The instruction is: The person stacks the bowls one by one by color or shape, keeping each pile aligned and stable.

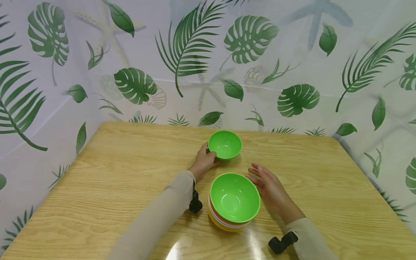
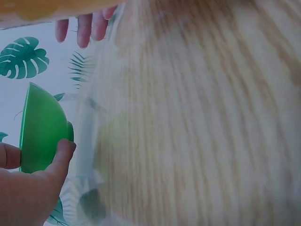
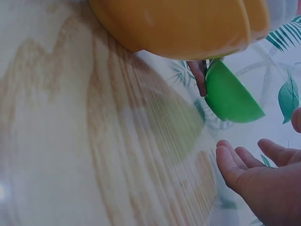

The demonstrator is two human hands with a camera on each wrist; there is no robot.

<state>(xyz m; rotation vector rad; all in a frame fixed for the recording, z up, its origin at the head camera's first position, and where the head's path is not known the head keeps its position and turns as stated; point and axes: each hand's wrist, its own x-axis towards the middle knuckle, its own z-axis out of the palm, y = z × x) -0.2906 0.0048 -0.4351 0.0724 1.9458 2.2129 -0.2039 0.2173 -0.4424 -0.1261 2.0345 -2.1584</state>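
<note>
My left hand [image 1: 204, 161] pinches a small green bowl [image 1: 225, 144] at its left side, thumb by the rim and fingers underneath. In the left wrist view the green bowl [image 2: 42, 129] sits between thumb and fingertips. From the right wrist, the green bowl [image 3: 233, 94] shows above the tabletop, its foot facing down toward a green reflection. Nearer me stands a stack of nested bowls [image 1: 232, 198], a green one on top with orange, white and yellow rims below. Beside the stack's right rim, my right hand [image 1: 269, 187] holds nothing, its fingers extended and slightly bent.
The wooden table [image 1: 130, 162] reaches back to a leaf-printed curtain [image 1: 195, 72], which also closes off both sides. From the right wrist, the stack's yellow-orange bottom bowl [image 3: 174, 26] fills the top of the view.
</note>
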